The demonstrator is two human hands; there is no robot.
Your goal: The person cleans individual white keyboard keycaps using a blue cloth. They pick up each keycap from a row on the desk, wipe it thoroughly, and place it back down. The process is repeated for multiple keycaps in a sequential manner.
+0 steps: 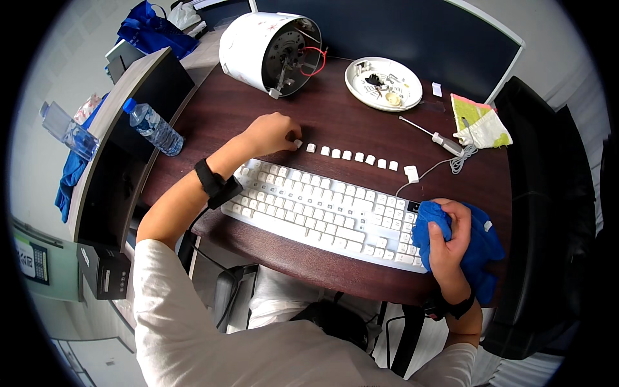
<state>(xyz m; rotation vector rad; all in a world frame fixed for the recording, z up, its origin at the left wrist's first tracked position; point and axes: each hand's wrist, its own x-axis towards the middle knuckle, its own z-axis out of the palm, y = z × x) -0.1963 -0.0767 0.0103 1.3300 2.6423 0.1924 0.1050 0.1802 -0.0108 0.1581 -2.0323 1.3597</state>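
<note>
My left hand (pixel 278 131) reaches over the far side of the keyboard, fingers curled into a pinch. A white keycap (pixel 298 144) sits at its fingertips, at the left end of a row of several loose white keycaps (pixel 347 155) on the desk. Below the row lies a white keyboard (pixel 303 209), slightly tilted, with one row of bare switches showing among its keys. At the keyboard's right end my right hand (pixel 451 238) is closed around a bunched blue cloth (pixel 477 251), part of which spreads over the desk and hangs at its edge.
On the dark brown desk (pixel 200 132) a white cylindrical housing (pixel 248 48) lies on its side, red wire showing. A white plate (pixel 361 93) holds small parts. Nearby are a screwdriver (pixel 445 143), a coiled cable (pixel 459 162) and a green-white packet (pixel 480 122). A water bottle (pixel 155 129) stands left.
</note>
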